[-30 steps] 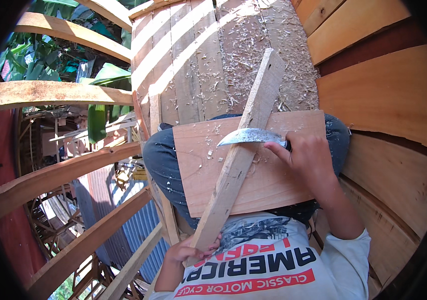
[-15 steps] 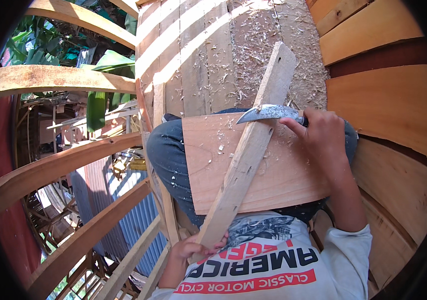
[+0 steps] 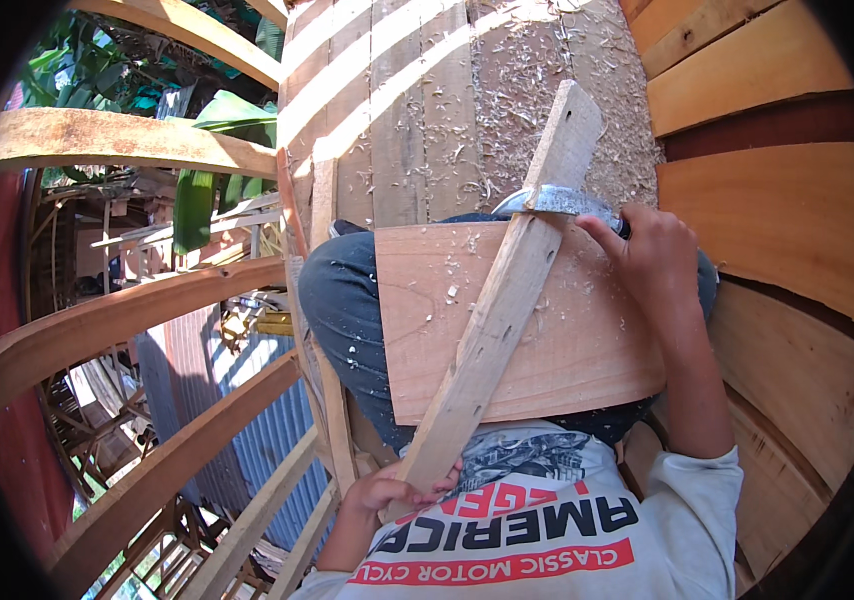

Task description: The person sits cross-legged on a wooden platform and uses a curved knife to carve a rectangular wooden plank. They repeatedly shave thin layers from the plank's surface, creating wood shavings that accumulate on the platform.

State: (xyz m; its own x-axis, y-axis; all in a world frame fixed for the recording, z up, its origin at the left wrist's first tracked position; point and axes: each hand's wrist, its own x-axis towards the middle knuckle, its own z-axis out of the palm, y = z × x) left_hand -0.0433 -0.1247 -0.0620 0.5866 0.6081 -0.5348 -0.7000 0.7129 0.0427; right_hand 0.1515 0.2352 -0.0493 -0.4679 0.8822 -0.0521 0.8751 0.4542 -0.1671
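Note:
A long wooden batten (image 3: pixel 488 335) slants across a flat plywood board (image 3: pixel 417 300) that lies on my lap. My left hand (image 3: pixel 399 492) is closed round the batten's lower end, close to my shirt. In my right hand (image 3: pixel 650 250) is the dark handle of a curved knife (image 3: pixel 565 201) with a worn, pale blade. The blade lies across the batten's upper part, just past the board's far edge, and its tip shows beyond the batten's left side. A few dark nail holes or marks run along the batten. Small wood chips are scattered on the board.
Curly shavings (image 3: pixel 517 120) cover the plank floor (image 3: pixel 397 150) ahead. On the right rises a wall of overlapping boards (image 3: pixel 777 215). A railing of wooden bars (image 3: pixel 137 305) stands on the left, with corrugated metal sheets (image 3: pixel 267 420) and green leaves (image 3: pixel 194 205) beyond it.
The knife has moved slightly up and right along the batten, and its blade has turned so less of the tip shows on the left. My left hand keeps its grip.

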